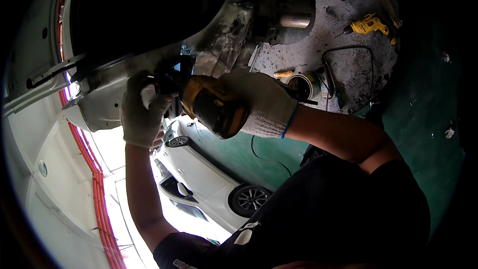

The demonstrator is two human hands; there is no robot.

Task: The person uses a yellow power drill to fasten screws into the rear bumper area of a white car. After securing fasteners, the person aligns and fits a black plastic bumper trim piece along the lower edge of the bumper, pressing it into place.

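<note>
My right hand (pixel 264 100), in a white knit glove, is wrapped round the grip of a yellow and black cordless driver (pixel 215 107). The driver's nose points left at a dark, shaded spot on the bare metal car body (pixel 104 92). Close to that nose, my left hand (pixel 141 114), also gloved, is raised with thumb and fingers curled together at a dark part. Shadow hides exactly what those fingers grip, and the driver's tip is too dark to make out.
A yellow corded-style drill (pixel 368 25) lies on a stained grey surface at the upper right. Nearer are an open round can (pixel 300 87), a yellow-handled tool (pixel 284 73) and a black cable (pixel 348 47). A white car (pixel 199 169) stands on the green floor (pixel 398 99); red pipes (pixel 99 189) run at left.
</note>
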